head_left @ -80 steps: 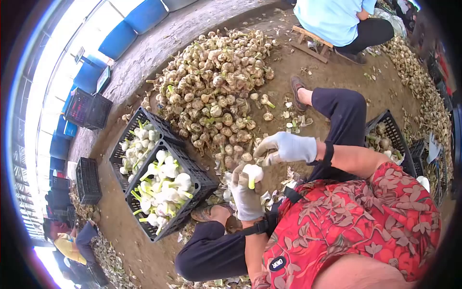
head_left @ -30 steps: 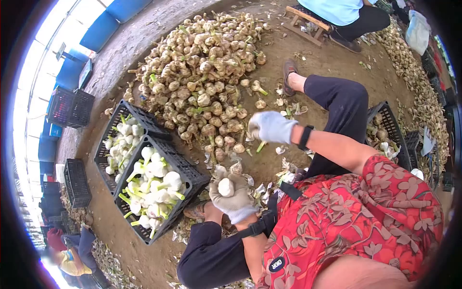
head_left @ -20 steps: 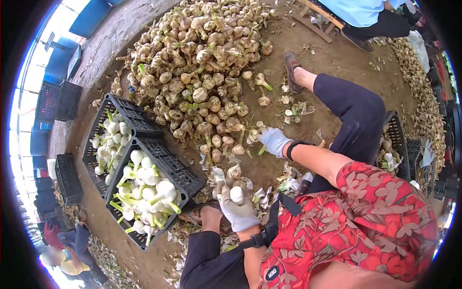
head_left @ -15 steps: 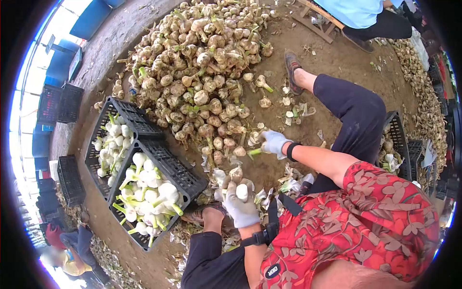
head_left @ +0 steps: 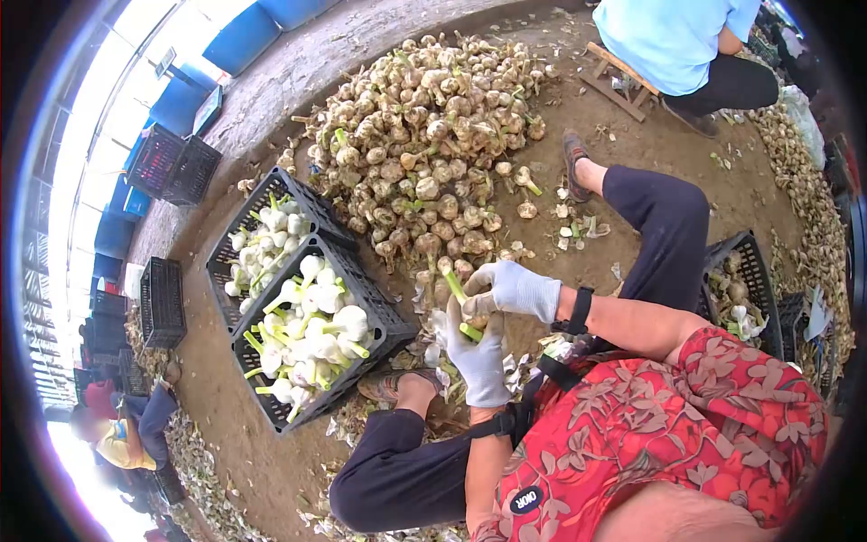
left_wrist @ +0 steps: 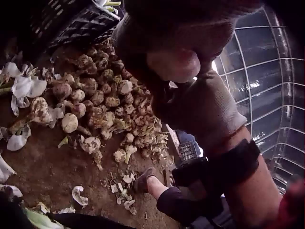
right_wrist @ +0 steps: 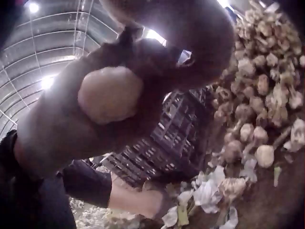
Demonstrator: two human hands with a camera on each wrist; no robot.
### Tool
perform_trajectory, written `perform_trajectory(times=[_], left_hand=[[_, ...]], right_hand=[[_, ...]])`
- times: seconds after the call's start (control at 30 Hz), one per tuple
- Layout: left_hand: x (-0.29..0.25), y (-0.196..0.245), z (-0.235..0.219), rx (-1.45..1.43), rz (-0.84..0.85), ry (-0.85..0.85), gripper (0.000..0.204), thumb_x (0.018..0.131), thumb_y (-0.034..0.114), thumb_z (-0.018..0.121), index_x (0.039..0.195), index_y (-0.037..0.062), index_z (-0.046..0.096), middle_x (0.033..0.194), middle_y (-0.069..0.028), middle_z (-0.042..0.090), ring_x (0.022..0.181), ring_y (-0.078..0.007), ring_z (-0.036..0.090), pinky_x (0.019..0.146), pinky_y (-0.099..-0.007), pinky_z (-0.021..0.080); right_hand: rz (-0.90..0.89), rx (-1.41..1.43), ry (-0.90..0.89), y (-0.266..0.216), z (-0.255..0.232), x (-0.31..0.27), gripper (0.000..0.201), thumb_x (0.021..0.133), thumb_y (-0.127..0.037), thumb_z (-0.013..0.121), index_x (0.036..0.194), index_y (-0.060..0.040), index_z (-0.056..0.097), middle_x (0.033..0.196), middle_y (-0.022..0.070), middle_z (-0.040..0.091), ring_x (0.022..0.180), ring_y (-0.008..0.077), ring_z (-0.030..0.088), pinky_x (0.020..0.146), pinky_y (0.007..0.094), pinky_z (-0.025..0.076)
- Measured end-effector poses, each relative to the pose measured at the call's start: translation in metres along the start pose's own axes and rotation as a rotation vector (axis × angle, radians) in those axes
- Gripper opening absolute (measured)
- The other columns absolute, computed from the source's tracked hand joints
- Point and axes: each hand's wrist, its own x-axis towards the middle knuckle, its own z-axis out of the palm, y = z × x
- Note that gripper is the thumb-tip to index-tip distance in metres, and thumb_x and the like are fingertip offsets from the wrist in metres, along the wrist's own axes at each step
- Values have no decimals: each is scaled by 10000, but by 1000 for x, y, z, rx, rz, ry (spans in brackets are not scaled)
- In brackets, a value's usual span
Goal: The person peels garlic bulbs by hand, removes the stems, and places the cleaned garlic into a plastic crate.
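In the head view my two gloved hands meet in front of my knees. My left hand (head_left: 479, 357) is raised with its fingers curled round a pale garlic bulb (right_wrist: 110, 94), which the right wrist view shows lying in its palm. My right hand (head_left: 513, 289) comes in from the right and grips a dirty garlic (head_left: 475, 318) by its bulb, with the green stalk (head_left: 455, 289) sticking up to the left. The two hands touch. In the left wrist view the right hand (left_wrist: 205, 109) fills the middle, with a black strap at its wrist.
A big pile of unpeeled garlic (head_left: 433, 135) lies on the dirt ahead. Two black crates (head_left: 384, 316) (head_left: 302, 188) with white peeled garlic stand to the left. Another crate (head_left: 750, 248) sits by my right leg. Peel scraps (head_left: 433, 330) litter the ground by my foot. A seated person (head_left: 673, 36) is beyond the pile.
My right hand has lifted a stalked garlic off the pile's edge and brought it back to my left hand. My left hand has risen to meet it.
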Motion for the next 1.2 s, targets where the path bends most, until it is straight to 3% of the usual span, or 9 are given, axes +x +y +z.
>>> perform_trajectory(times=[0.07,0.23,0.5,0.6,0.8,0.93,1.07,1.1,1.2], left_hand=[[-2,8,-1,90,103,-19,630,801,2,712,1369,-13,440,1140,-43,582,959,-103,568,827,-238,480],[-11,12,-11,-98,-33,-93,643,801,25,710,1378,-32,432,1207,-66,557,997,-120,570,850,-247,477],[-21,41,-10,-296,-113,-110,657,809,31,669,1405,-24,398,1164,-73,576,929,-105,578,816,-241,480],[-22,40,-14,-422,-284,-151,628,812,56,671,1386,-8,427,1000,-46,587,807,-101,558,687,-214,469],[-18,16,-9,-636,-385,-18,512,905,464,522,1190,41,568,847,-76,619,652,-183,585,522,-324,455],[-3,12,-21,-1344,-642,-415,537,915,568,472,1118,84,588,877,-109,656,653,-217,598,528,-338,469],[-9,28,-7,-783,-473,-48,523,935,563,468,1147,90,544,833,-71,642,577,-177,597,451,-269,424],[-6,22,-4,-483,-329,-39,421,938,449,553,1171,100,529,871,-44,639,610,-144,598,445,-219,408],[-6,-7,-14,-427,-333,8,415,930,353,580,1243,90,506,974,-19,630,649,-116,589,483,-225,443]], right_hand=[[51,104,-31,-9,-3,-5,410,793,-368,778,953,4,709,797,26,655,727,83,574,669,245,466],[11,196,-130,-14,-4,-6,351,818,-323,764,935,4,720,730,-11,641,638,61,541,558,246,440],[11,249,-258,-10,-17,-9,286,853,-274,724,966,-12,721,750,-46,640,676,38,530,593,237,429],[61,148,-259,-19,-23,-13,284,837,-190,705,1041,8,694,834,28,707,732,72,576,660,271,476],[-459,-481,-42,-11,-19,-13,228,731,-74,644,944,4,656,891,129,644,806,255,636,684,335,497],[-514,-701,146,-24,-2,-29,236,741,-73,621,960,14,616,914,169,619,844,337,620,725,375,494],[-2,-152,196,-10,10,-25,251,858,-160,569,1022,25,610,949,223,648,924,381,627,771,406,495],[-58,-191,194,-8,11,-27,250,860,-158,566,1024,25,612,948,229,645,921,383,626,776,408,493],[-363,-321,161,-1,16,-33,214,861,-143,566,998,8,632,856,187,665,800,311,656,702,380,505]])
